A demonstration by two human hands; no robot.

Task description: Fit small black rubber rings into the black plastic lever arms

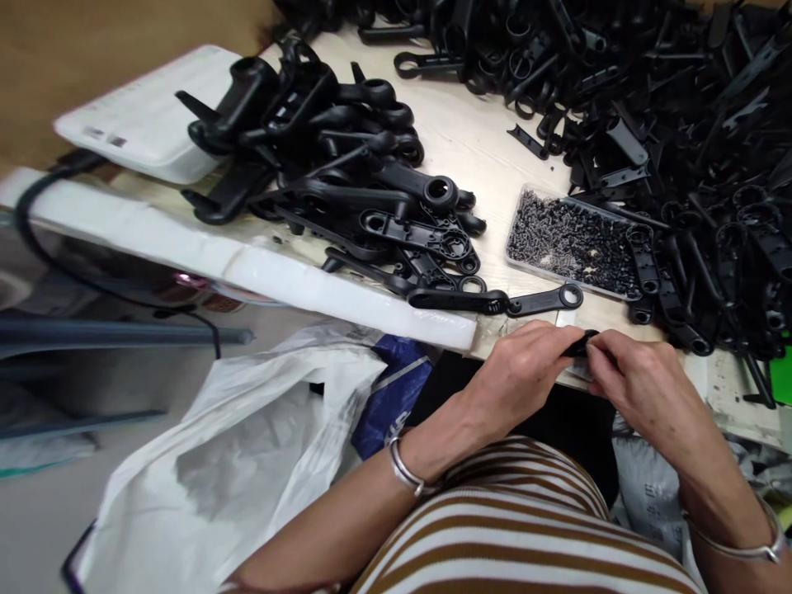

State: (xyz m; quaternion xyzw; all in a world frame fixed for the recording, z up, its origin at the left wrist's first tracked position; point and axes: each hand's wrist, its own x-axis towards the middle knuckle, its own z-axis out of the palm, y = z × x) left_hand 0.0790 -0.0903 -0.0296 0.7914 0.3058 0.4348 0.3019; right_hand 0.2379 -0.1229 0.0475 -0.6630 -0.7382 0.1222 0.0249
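Note:
Both of my hands meet at the table's front edge around a small black plastic part [580, 343], mostly hidden by the fingers. My left hand [525, 363] grips it from the left. Closed in a pinch, my right hand [637, 371] holds its right side. Just beyond the hands lies a black arm-shaped piece with a ring end [548, 300]. Past it to the right is a clear tray [511, 247] full of tiny dark metal and black pieces.
Black plastic arms [346, 194] are heaped at the left, and a larger pile of black parts [649, 91] covers the back and right. A white box [142, 115] with a black cable sits far left. Below the edge hangs an open white sack [247, 462].

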